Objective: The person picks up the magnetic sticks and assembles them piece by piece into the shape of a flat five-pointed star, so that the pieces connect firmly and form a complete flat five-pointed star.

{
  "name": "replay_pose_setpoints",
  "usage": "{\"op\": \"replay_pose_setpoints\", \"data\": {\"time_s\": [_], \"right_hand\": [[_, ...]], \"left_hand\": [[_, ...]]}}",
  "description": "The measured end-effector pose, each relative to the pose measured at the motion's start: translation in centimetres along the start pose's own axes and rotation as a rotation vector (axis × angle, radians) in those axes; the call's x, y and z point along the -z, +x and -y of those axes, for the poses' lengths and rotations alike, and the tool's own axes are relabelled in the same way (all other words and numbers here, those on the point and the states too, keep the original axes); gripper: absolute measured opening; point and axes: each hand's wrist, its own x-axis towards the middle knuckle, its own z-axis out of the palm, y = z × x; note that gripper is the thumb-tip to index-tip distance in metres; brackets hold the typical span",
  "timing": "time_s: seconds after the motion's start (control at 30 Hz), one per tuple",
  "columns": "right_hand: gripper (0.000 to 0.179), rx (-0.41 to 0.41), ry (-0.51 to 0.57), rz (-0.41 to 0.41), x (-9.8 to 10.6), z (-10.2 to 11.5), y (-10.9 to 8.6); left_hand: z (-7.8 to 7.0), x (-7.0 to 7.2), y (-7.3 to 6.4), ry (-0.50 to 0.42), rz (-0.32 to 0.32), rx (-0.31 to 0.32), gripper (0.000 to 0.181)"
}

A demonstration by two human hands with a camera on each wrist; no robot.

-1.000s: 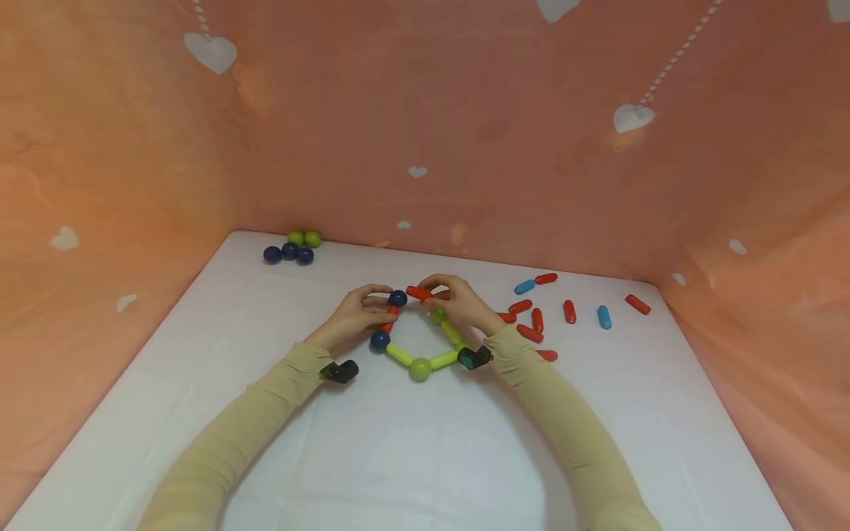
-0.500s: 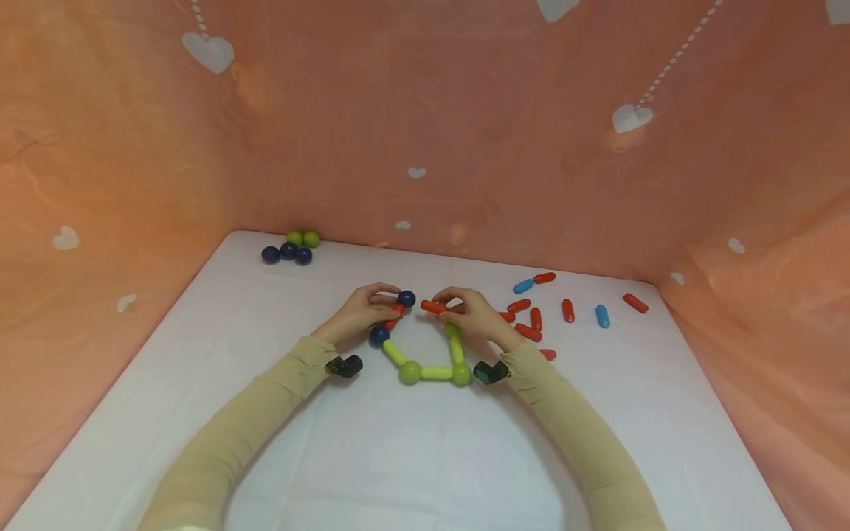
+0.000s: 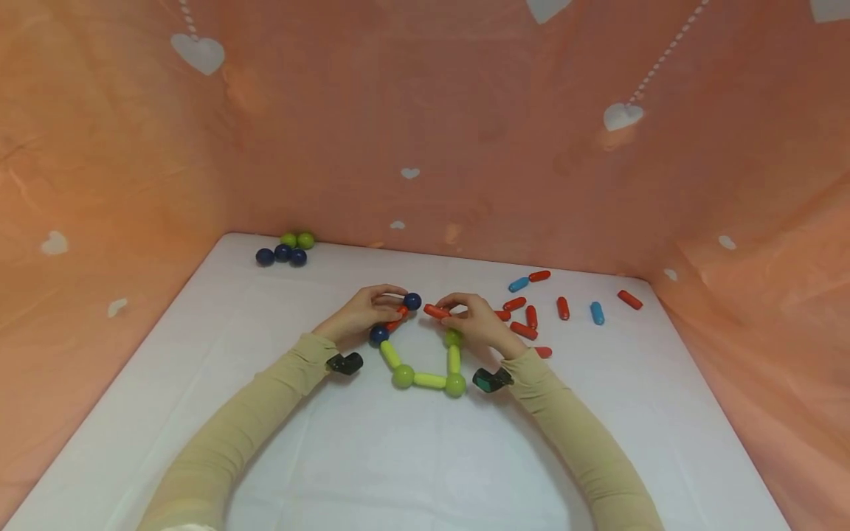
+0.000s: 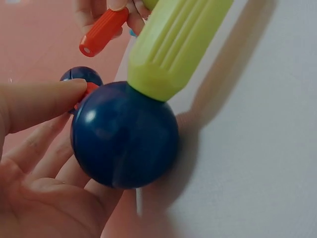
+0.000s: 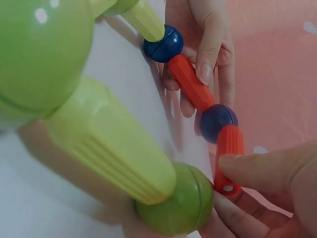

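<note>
My left hand point(image 3: 358, 316) pinches a red rod point(image 5: 190, 82) that joins an upper blue ball point(image 3: 412, 302) to a lower blue ball point(image 4: 126, 136). From the lower ball runs a chain of yellow-green rods point(image 3: 430, 380) and green balls point(image 3: 403, 376). It bends round to an end green ball point(image 5: 176, 201) beside my right hand point(image 3: 479, 324). Between thumb and fingers, that hand holds a second red rod point(image 4: 104, 32). In the head view, a small gap separates this rod's tip from the upper blue ball; part of it is hidden by the fingers.
Several loose red rods point(image 3: 563, 308) and blue rods point(image 3: 598, 313) lie on the white tabletop point(image 3: 385, 464) at the right. At the back left, blue balls point(image 3: 265, 257) and green balls point(image 3: 305, 240) sit together. A pink cloth wall point(image 3: 465, 147) stands behind.
My right hand has moved rightward with its red rod, widening the gap to the upper blue ball. My left hand has shifted slightly right, and the green chain's lower part has swung toward the front.
</note>
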Motion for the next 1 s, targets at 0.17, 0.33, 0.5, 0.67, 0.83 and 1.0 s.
{"op": "replay_pose_setpoints", "data": {"time_s": [0.17, 0.33, 0.5, 0.67, 0.83, 1.0], "right_hand": [[0.029, 0.016, -0.021, -0.016, -0.1, 0.1, 0.3], [0.029, 0.015, -0.029, -0.020, -0.3, 0.1, 0.5], [0.033, 0.018, -0.007, -0.022, -0.4, 0.0, 0.5], [0.039, 0.032, 0.010, -0.004, -0.3, -0.3, -0.3], [0.043, -0.060, -0.082, -0.024, -0.2, -0.5, -2.1], [0.038, -0.108, -0.112, -0.018, -0.5, -0.6, -3.4]], "left_hand": [[-0.2, 0.1, 0.0, 0.002, 0.022, -0.013, 0.053], [-0.3, 0.0, 0.1, 0.001, 0.028, -0.015, 0.052], [-0.4, -0.5, 0.6, -0.032, -0.010, 0.043, 0.048], [-0.4, -1.1, 1.2, -0.056, -0.044, 0.073, 0.040], [-0.4, -1.2, 1.1, -0.077, -0.052, 0.115, 0.038], [-0.5, -0.9, 1.0, -0.043, -0.057, 0.109, 0.041]]}}
